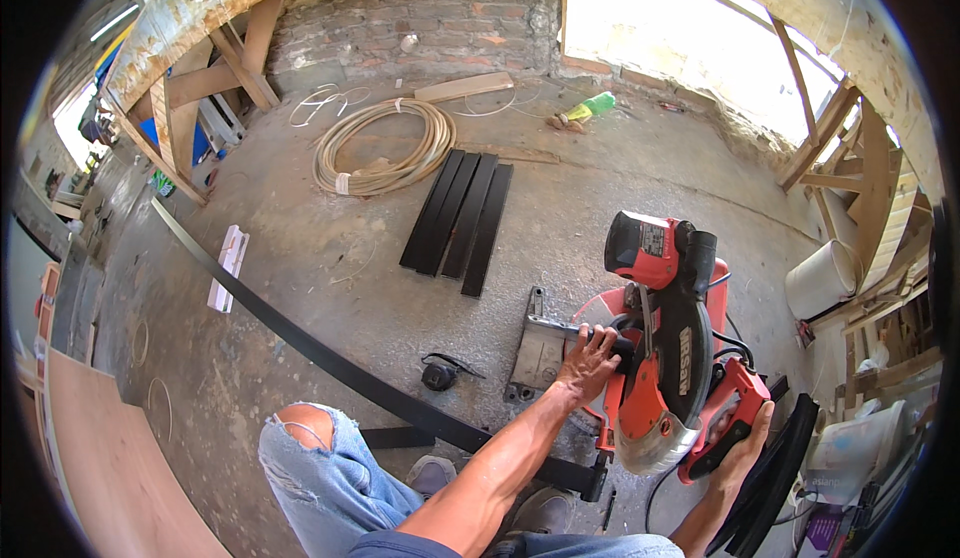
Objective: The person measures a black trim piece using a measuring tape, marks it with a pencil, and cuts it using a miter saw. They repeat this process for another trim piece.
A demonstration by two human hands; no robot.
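Observation:
A red and black miter saw (655,358) stands on the floor in front of me, to the right. My right hand (738,448) is wrapped round its red and black trigger handle (722,423). My left hand (588,363) is closed on a black knob at the saw's left side, beside the grey metal base (535,348). A long black strip (330,356) runs from the far left to the saw's foot, passing under my left forearm. Its near end lies close to the blade guard (655,438). The saw blade is mostly hidden by the guard.
Several short black strips (458,220) lie side by side ahead, near a coiled hose (330,163). A black tape measure (438,374) rests near my knee. White bucket (822,278), wood and long black pieces (775,478) are at right; a plywood sheet (110,448) at left.

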